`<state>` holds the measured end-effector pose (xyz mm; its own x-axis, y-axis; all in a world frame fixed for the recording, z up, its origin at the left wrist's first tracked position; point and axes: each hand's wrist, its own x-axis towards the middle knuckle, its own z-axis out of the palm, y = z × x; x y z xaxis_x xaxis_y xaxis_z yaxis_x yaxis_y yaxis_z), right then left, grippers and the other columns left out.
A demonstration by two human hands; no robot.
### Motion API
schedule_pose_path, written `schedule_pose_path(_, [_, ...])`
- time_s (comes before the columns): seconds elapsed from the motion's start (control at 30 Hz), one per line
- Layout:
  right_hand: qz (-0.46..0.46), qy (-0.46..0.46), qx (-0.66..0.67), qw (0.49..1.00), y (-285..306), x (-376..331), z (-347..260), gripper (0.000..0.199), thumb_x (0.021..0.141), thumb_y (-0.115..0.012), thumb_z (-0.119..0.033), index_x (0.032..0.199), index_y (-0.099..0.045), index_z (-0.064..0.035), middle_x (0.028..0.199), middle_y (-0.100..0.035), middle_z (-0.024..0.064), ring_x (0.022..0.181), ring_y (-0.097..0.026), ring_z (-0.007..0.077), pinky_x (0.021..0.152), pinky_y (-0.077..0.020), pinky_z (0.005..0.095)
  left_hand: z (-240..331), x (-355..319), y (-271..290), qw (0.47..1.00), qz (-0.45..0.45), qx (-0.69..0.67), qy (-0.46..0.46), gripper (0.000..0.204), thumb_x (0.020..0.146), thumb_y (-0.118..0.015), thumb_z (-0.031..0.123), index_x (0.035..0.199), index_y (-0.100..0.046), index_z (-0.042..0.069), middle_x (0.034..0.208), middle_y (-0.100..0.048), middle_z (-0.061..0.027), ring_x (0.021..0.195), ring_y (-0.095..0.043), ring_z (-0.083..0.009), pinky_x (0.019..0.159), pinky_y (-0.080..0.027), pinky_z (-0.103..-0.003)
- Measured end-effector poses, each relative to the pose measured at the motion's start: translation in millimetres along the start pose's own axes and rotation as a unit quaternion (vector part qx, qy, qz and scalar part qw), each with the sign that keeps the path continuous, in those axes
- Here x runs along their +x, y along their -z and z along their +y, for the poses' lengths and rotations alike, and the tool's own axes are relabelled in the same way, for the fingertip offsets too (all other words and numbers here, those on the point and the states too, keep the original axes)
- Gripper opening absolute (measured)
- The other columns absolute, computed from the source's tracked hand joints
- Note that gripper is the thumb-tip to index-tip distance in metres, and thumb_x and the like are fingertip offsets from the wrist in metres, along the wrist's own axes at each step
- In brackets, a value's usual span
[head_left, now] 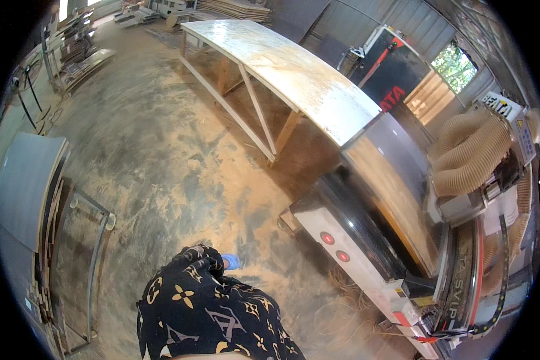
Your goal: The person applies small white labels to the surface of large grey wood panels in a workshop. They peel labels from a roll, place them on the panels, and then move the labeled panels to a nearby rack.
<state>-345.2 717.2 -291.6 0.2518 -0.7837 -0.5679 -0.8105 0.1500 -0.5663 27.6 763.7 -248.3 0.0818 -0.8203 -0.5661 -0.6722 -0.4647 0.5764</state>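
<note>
Neither of my hands shows in the head view. Black cloth with a gold and grey pattern (222, 306) covers my body and legs at the lower middle. Beyond it a blue shoe or sandal (231, 261) pokes out over the dusty floor. A small strip of bare skin lies at the very bottom edge, too little to tell which part it is. To my right stands a large cutting machine with a white and black side rail (354, 240); two red buttons (335, 246) sit on its near end. A board sheet (396, 186) rests on its bed, its surface smeared by motion or glare.
A long white-topped table (282, 60) on a wooden frame adjoins the machine. Ribbed dust hoses (471, 156) curve over the machine head. Stacked panels (27, 186) and a grey metal frame (96, 264) stand at left. Loose cord (348, 300) lies beside the machine; sawdust covers the floor (162, 150).
</note>
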Motion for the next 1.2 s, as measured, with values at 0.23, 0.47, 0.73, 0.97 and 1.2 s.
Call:
schedule_pose_path(0.23, [0.003, 0.016, -0.014, 1.0, -8.3, 1.0, -7.3, 0.025, 0.078, -0.053, -0.034, 0.08, -0.065, -0.0118, 0.08, -0.062, 0.0096, 0.078, -0.059, 0.0253, 0.068, -0.0476, 0.0364, -29.6, -4.6, -12.8, 1.0, -0.002, 0.006, 0.009, 0.044, 0.08, -0.046, 0.045, 0.1, -0.064, 0.01, 0.099, -0.063, -0.0143, 0.093, -0.059, -0.0345, 0.08, -0.045, -0.047])
schedule_pose_path(0.47, [0.047, 0.131, -0.123, 0.982, -53.4, -45.3, 98.9, 0.025, 0.076, -0.054, -0.034, 0.077, -0.064, -0.0117, 0.082, -0.062, 0.0126, 0.081, -0.059, 0.0297, 0.071, -0.0483, 0.0385, -62.9, -2.2, -22.1, 0.997, 0.042, -0.024, 0.064, 0.044, 0.078, -0.05, 0.045, 0.1, -0.062, 0.01, 0.103, -0.062, -0.0154, 0.095, -0.058, -0.0327, 0.082, -0.044, -0.042])
schedule_pose_path(0.73, [0.149, -0.168, 0.168, 0.96, -78.2, -117.9, 96.5, 0.036, 0.078, -0.056, -0.037, 0.101, -0.065, -0.0105, 0.101, -0.063, 0.0137, 0.098, -0.058, 0.0295, 0.084, -0.0462, 0.0349, -59.0, 11.3, -14.4, 0.986, -0.088, -0.096, 0.108, 0.04, 0.085, -0.052, 0.038, 0.106, -0.056, 0.004, 0.084, -0.06, -0.0104, 0.07, -0.058, -0.0205, 0.058, -0.049, -0.034])
schedule_pose_path(0.97, [0.155, -0.186, 0.194, 0.951, -88.9, -150.6, 88.2, 0.041, 0.076, -0.053, -0.04, 0.102, -0.064, -0.0098, 0.101, -0.062, 0.016, 0.099, -0.058, 0.0299, 0.086, -0.0442, 0.0359, -30.6, 14.2, -5.2, 0.987, -0.106, -0.09, 0.08, 0.039, 0.084, -0.053, 0.037, 0.106, -0.056, 0.005, 0.084, -0.06, -0.0091, 0.069, -0.057, -0.0175, 0.057, -0.048, -0.032])
schedule_pose_path(1.2, [0.156, -0.12, 0.092, 0.976, -108.0, -154.2, 102.0, 0.039, 0.076, -0.051, -0.037, 0.099, -0.063, -0.0072, 0.102, -0.06, 0.0193, 0.099, -0.056, 0.0356, 0.084, -0.0449, 0.0377, -17.3, 22.6, -12.4, 0.988, -0.098, -0.093, 0.077, 0.033, 0.086, -0.052, 0.034, 0.101, -0.058, 0.005, 0.08, -0.061, -0.0089, 0.07, -0.058, -0.0182, 0.06, -0.047, -0.033])
